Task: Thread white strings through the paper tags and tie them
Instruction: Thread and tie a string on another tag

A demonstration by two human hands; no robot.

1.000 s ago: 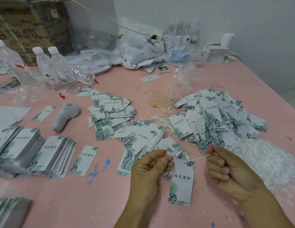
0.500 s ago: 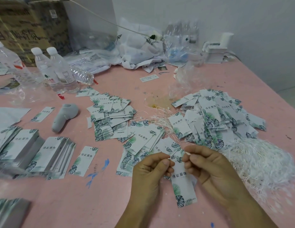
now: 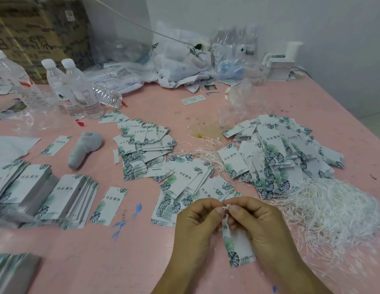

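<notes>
Hands now together at lower centre: left hand (image 3: 203, 221) and right hand (image 3: 251, 219) pinching white string (image 3: 225, 207) above hanging tag (image 3: 238, 245), no longer stretched apart; probably knotting.

A leaf-printed paper tag (image 3: 238, 245) hangs upright (top hidden), a white string (image 3: 225, 207) seemingly at its top.
</notes>
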